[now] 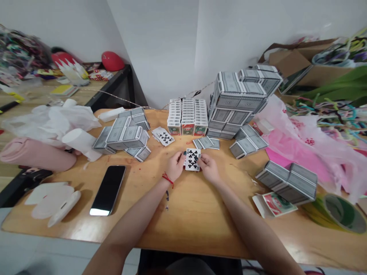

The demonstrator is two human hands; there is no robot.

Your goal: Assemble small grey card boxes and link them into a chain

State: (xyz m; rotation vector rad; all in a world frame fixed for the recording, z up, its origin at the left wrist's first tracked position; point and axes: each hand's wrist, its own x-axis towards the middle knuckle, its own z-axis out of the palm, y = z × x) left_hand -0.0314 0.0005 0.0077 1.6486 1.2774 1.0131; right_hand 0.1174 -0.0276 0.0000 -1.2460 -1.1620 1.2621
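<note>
Between my two hands, above the middle of the wooden table, are playing cards with a ten of clubs [191, 160] face up on top. My left hand [176, 167] grips their left edge, its thumb on the card's face. On the opposite side my right hand [209, 167] pinches the cards, thumb over the right edge. How many cards lie beneath is hidden. Just beyond, to the left, a small fan of face-up cards [163, 136] rests on the table. Several face-down cards [207, 143] lie beyond my hands, slightly right.
Boxed card decks [187, 116] stand in rows at the back. Right of them rises a tall stack of grey card blocks [239, 99]; more grey blocks [126, 133] sit left. A phone [108, 190], an open card box [275, 204] and a tape roll [338, 214] lie nearer.
</note>
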